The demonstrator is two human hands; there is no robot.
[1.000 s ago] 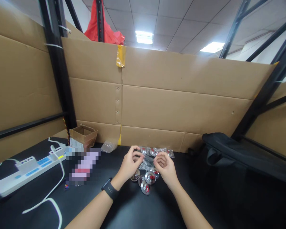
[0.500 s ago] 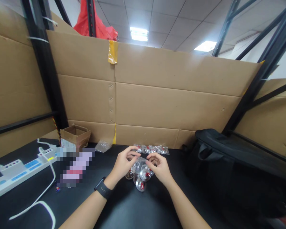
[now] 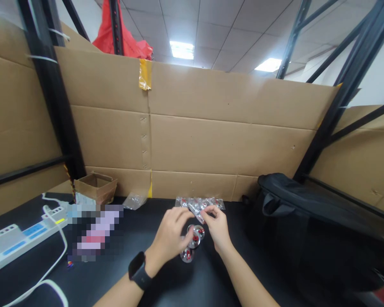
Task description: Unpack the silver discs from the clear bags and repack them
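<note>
Gaping lower than before, the left hand partly hides round silver-and-red discs, the right hand pinching clear plastic packaging.

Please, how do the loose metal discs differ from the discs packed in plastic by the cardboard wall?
The loose discs look unwrapped, while the packed discs are in clear plastic. The loose discs overlap in a cluster; the packed discs form a row. The loose discs are nearer the camera, the packed discs near the cardboard wall. Both look silvery with red marks.
</note>
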